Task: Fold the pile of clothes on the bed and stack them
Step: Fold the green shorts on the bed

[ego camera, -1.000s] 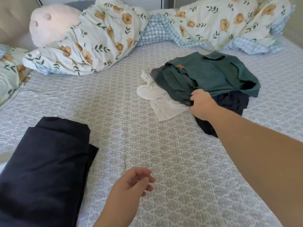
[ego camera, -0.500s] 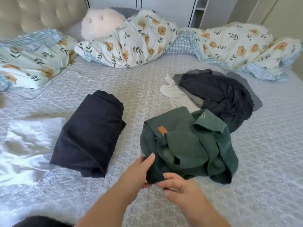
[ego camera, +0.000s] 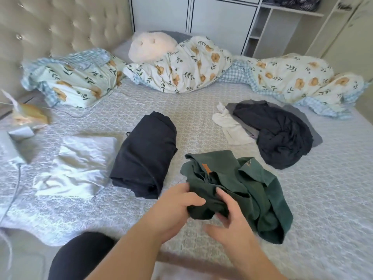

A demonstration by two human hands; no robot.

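Observation:
A crumpled dark green shirt (ego camera: 250,190) with an orange tag lies on the patterned bed cover (ego camera: 323,199) in front of me. My left hand (ego camera: 177,207) grips its near left edge. My right hand (ego camera: 232,221) pinches the bunched fabric beside it. A folded dark navy garment (ego camera: 145,156) lies to the left. The remaining pile sits at the back right: a dark navy garment (ego camera: 282,136) on top of a grey one (ego camera: 300,120), with a white one (ego camera: 230,126) sticking out at its left.
A shiny white satin piece (ego camera: 78,166) lies flat left of the folded navy garment. A floral duvet (ego camera: 201,69) and a pale plush toy (ego camera: 151,45) line the head of the bed. A charger and cable (ego camera: 18,158) lie at the far left. My dark-clad knee (ego camera: 80,257) is below.
My right hand pulled the green shirt off the pile and toward me. Both hands have now closed on its near edge. The view has shifted back, showing more of the bed.

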